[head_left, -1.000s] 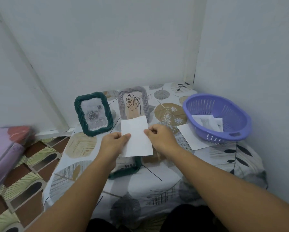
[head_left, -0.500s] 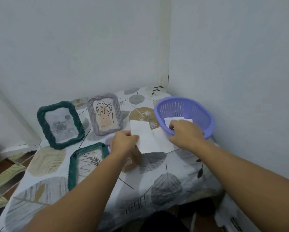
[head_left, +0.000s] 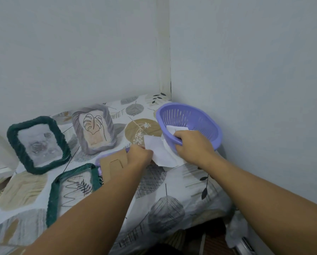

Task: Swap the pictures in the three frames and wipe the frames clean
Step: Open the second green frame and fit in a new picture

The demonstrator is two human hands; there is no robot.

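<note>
Two hands are busy at the far right of the table. Her left hand [head_left: 138,155] pinches a white sheet [head_left: 159,153] by its near edge, while the right hand [head_left: 192,144] curls over the rim of the purple basket [head_left: 205,118], fingers hooked inside where more white paper [head_left: 176,128] lies — whether it actually grips that paper I cannot tell. Under the left wrist sits a purple frame lying face down [head_left: 113,162], cardboard back up. Beside it a green frame [head_left: 53,196] lies flat; another green frame [head_left: 38,144] and a grey frame [head_left: 94,129] lean on the wall. I'd worry about the basket tipping if she pulls on its rim, or the sheet creasing under that tight pinch — and a swinging forearm could topple the leaning frames.
</note>
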